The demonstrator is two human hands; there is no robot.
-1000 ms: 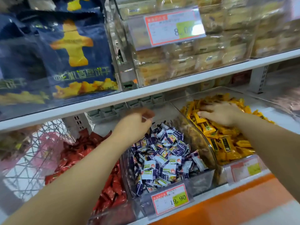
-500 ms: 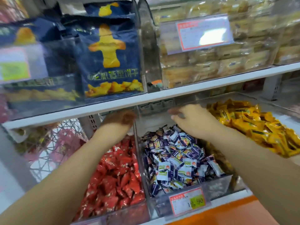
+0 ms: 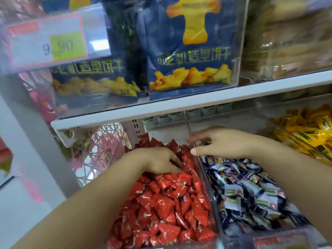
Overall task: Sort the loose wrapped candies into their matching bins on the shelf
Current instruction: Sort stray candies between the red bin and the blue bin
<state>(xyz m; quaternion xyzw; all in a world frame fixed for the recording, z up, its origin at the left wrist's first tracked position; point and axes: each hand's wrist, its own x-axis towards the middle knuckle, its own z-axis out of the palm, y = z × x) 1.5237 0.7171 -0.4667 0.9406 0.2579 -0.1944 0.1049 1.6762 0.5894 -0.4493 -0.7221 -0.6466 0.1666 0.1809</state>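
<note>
Left hand [image 3: 161, 161] in red candies [image 3: 167, 209], right hand [image 3: 221, 142] over divider wall [image 3: 208, 187]
Left fingers are buried in the pile; I cannot tell if they pinch one. Right hand is spread and holds nothing, just above the blue-and-white candies [image 3: 251, 193]. I'd lift strays singly, checking colour; yellow candies [image 3: 305, 130] are far right

Tight quarters at the candy shelf: a white upper shelf [image 3: 179, 105] overhangs the back of the piles, leaving only a low slot beneath it. Red candies [image 3: 170, 203] are heaped to the brim, with the left hand [image 3: 161, 160] lying on top. A clear divider wall [image 3: 206, 186] rises between them and the blue-and-white candies [image 3: 251, 194]; the right hand [image 3: 221, 142] hovers across its far end. Nearer the front, both piles lie open from above. A grey upright [image 3: 36, 132] closes the left side.
</note>
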